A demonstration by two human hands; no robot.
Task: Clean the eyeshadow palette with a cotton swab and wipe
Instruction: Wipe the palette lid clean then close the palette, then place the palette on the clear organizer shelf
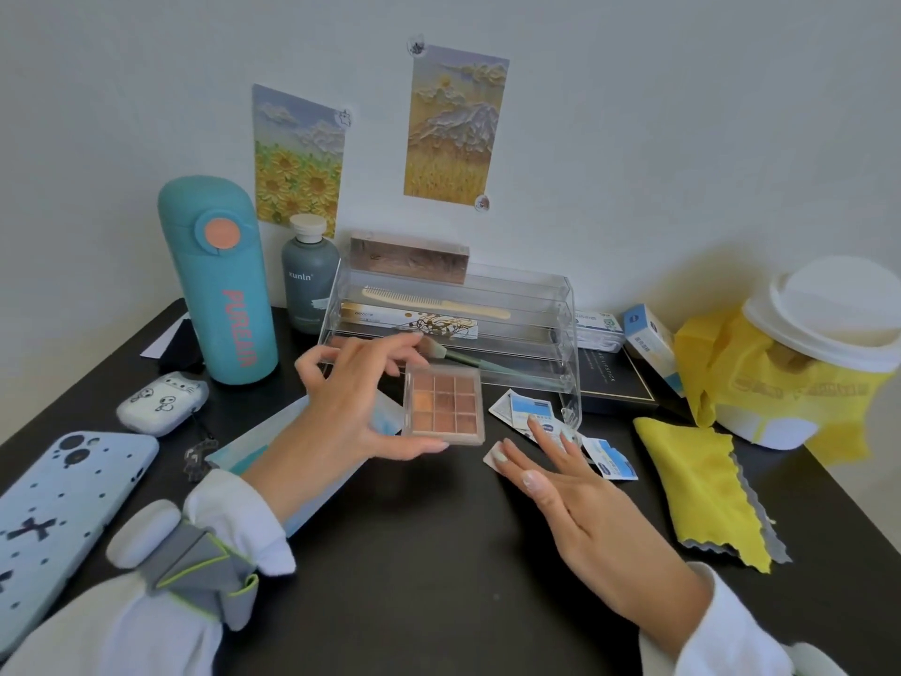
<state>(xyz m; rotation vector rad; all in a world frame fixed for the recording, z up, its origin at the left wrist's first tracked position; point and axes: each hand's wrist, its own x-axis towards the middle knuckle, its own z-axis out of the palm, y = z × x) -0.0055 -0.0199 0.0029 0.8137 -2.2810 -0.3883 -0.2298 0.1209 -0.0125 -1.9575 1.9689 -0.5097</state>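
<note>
Nearest the camera, 2 white fabric sleeves enter from the bottom corners over a matte black table (429, 568). A grey strap with lime edging wraps the left sleeve.

The right hand (580, 505) lies low over the table, fingers straight and spread, holding nothing. Its fingertips (499, 453) rest on a small white folded wipe (491, 458). Just beyond lie torn white-and-blue sachets (531, 412), flat and crinkled.

The left hand (351, 407) holds the eyeshadow palette (443, 402) between thumb at the near edge and fingers at the far edge. The palette is a square, beige, rigid case with 9 square pans in a 3 by 3 grid, in orange-brown tones. It is raised slightly above the table, at centre.

At left lie a pale blue phone (63, 519) in a spotted case and a rounded white earbud case (163, 402). At right lies a yellow cloth (702, 490) with a scalloped grey edge.

Farther back stand a teal cylindrical flask (219, 280), a grey bottle (309, 280) with a white cap, and a clear tiered acrylic organiser (536, 304) holding a cream comb (434, 300) and a green-handled brush. A white round bin (824, 344) with a yellow liner stands at far right.
</note>
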